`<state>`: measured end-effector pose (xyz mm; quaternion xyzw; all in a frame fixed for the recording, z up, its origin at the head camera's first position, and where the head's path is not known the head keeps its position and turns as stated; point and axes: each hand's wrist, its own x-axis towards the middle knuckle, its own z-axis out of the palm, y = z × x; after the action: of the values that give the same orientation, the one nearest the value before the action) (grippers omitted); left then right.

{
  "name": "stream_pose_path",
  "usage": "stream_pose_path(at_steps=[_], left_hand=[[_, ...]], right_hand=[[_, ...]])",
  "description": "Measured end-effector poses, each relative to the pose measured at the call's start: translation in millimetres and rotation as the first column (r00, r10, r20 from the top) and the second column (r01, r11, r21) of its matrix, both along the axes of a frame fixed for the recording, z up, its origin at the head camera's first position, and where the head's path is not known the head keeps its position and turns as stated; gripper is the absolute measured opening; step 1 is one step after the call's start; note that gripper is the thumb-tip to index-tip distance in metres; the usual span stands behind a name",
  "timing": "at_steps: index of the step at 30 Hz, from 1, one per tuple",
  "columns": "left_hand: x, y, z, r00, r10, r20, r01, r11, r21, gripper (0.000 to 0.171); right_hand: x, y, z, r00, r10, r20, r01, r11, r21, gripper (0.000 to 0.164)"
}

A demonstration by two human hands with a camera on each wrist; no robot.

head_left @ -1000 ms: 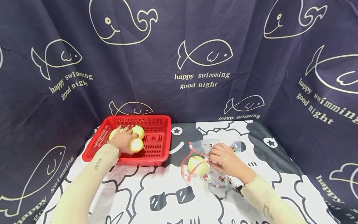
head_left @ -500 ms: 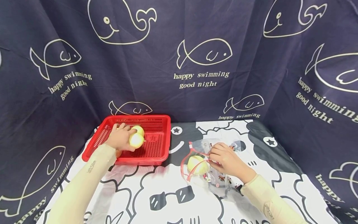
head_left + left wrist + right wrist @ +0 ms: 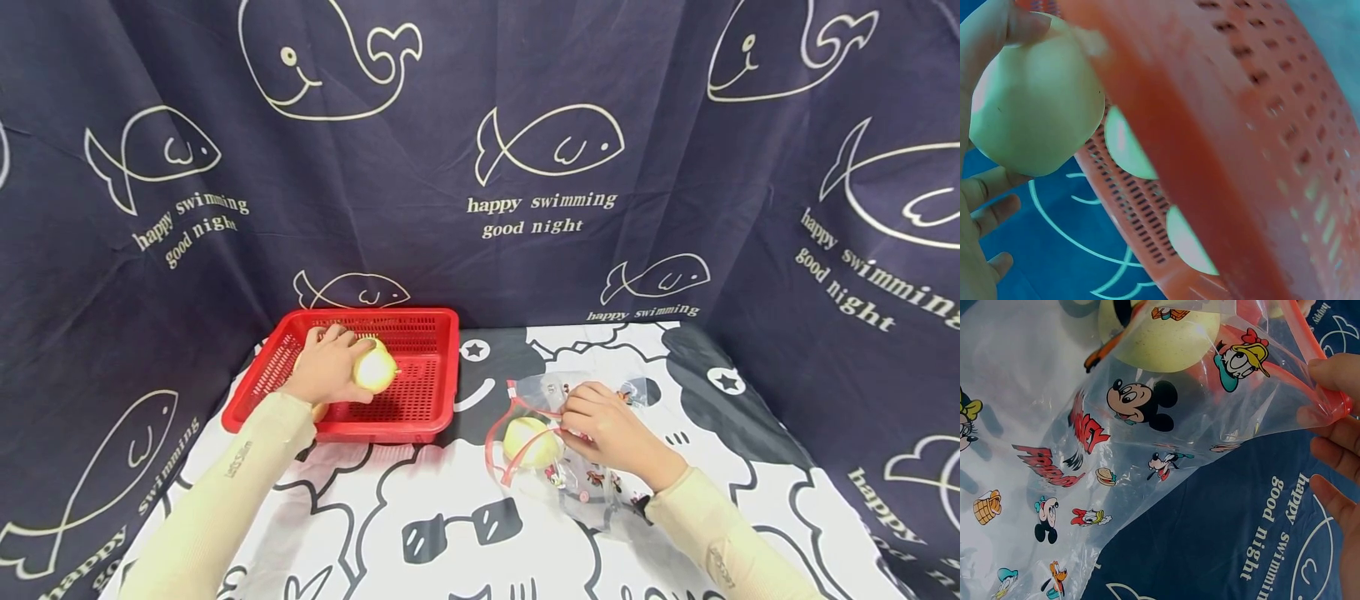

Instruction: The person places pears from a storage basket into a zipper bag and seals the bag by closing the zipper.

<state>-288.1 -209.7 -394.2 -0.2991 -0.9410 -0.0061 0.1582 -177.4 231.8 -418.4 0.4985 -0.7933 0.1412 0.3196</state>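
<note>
And the left hand (image 3: pixel 324 367) has its fingers wrapped round a pale yellow fruit (image 3: pixel 376 369), thumb on one side, within the outline of the red basket (image 3: pixel 375 430); touching its floor or not, can't tell! Two companion fruits (image 3: pixel 1126 149) sit in there, near those fingers. Over to the right hand (image 3: pixel 613 432): fingers pinching the red-edged clear bag (image 3: pixel 588 492), a bagged fruit (image 3: pixel 528 444) just beside the fingertips.

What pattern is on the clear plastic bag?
The clear plastic bag has scattered, colourful cartoon characters; it shows best in the right wrist view.
</note>
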Motion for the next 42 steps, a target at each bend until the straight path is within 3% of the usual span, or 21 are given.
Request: stream_pose_path(at_steps=[11, 20, 28, 42], left_hand=[[11.9, 23, 11.4, 0.998, -0.053, -0.032, 0.055, 0.996, 0.064, 0.079], [22.6, 43, 15.5, 0.997, -0.073, 0.001, 0.073, 0.995, 0.070, 0.077], [33.9, 57, 17.7, 0.990, -0.133, -0.054, 0.137, 0.988, 0.075, 0.071], [49.1, 80, 10.0, 0.973, -0.215, -0.087, 0.224, 0.968, 0.114, 0.066]], right_hand=[[-1.0, -1, -1.8, 1.000, -0.005, 0.011, 0.005, 1.000, -0.005, 0.014], [-1.1, -1, -2.8, 1.000, -0.006, 0.019, 0.006, 1.000, -0.002, 0.013], [-1.1, -1, -1.7, 1.000, -0.002, 0.008, 0.002, 1.000, -0.009, 0.012], [-0.6, -3, -0.8, 1.000, -0.010, 0.008, 0.010, 1.000, -0.002, 0.011]])
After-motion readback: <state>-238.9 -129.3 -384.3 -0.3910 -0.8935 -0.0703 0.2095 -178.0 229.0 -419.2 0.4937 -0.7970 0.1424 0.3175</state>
